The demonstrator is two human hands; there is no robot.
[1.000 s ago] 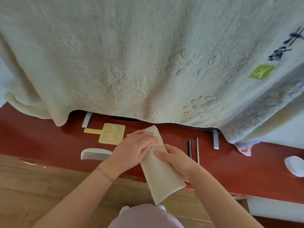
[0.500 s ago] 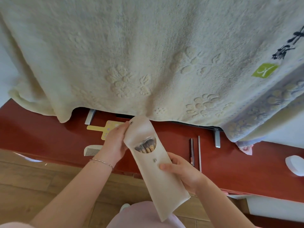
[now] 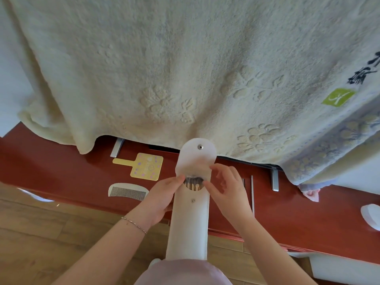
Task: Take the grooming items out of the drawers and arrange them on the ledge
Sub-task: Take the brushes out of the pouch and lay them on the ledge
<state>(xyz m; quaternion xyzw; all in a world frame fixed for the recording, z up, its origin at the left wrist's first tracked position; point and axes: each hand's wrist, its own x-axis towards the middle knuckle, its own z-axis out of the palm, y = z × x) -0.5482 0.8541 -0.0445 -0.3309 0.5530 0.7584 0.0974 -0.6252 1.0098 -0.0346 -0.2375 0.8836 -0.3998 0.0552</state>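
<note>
the pouch [image 3: 188, 227] is gripped by the left hand [image 3: 162, 199]; the right hand [image 3: 228, 189] pinches its mouth. the flap now stands fully open.

I see soft, even daylight, faint shadows, slight motion blur and wide-angle bending at the frame's edges.

Both hands, left [image 3: 162, 199] and right [image 3: 227, 192], hold the open pouch [image 3: 190, 219] above the ledge [image 3: 61, 171].
</note>
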